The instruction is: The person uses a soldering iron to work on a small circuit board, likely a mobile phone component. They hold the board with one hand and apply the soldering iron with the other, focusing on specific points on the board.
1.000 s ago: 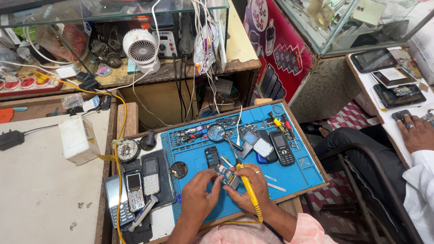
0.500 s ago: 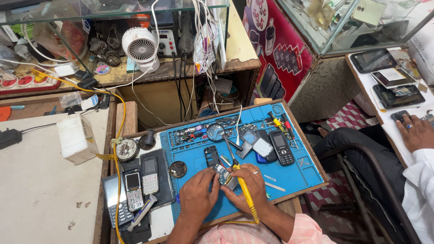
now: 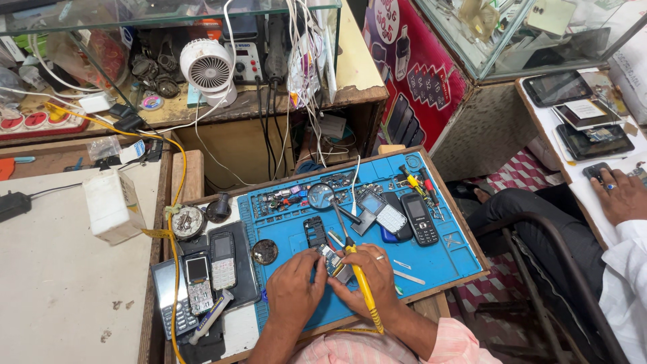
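Risk first: soldering iron point(image 3: 364, 286) with yellow handle gripped in right hand point(image 3: 373, 280), tip angled up and left onto small circuit board point(image 3: 330, 259). Probably easy to slip, since left hand point(image 3: 294, 286) steadies the board only with curled fingertips pinching its edge; a skid of the tip could bridge contacts or scorch the blue mat point(image 3: 438, 259). Fingers of both hands close to the hot end, so a burn looks possible. Yellow cable point(image 3: 176, 182) trailing across the worktop past the parked phones point(image 3: 202, 273) could snag and jerk the iron.

Board itself: small, narrow, dark with pale metallic parts, lying flat near the front edge of the mat, just below a stripped dark phone frame point(image 3: 314, 230). Finer detail too small to tell.

Around it: magnifying glass point(image 3: 322, 195) at the back of the mat, black keypad phone point(image 3: 419, 219) and a pale phone front point(image 3: 381, 210) to the right, round tin point(image 3: 264, 251) to the left. White fan point(image 3: 209, 67) on the shelf behind. Another person's hand point(image 3: 620, 195) resting on a separate table at far right, well apart.
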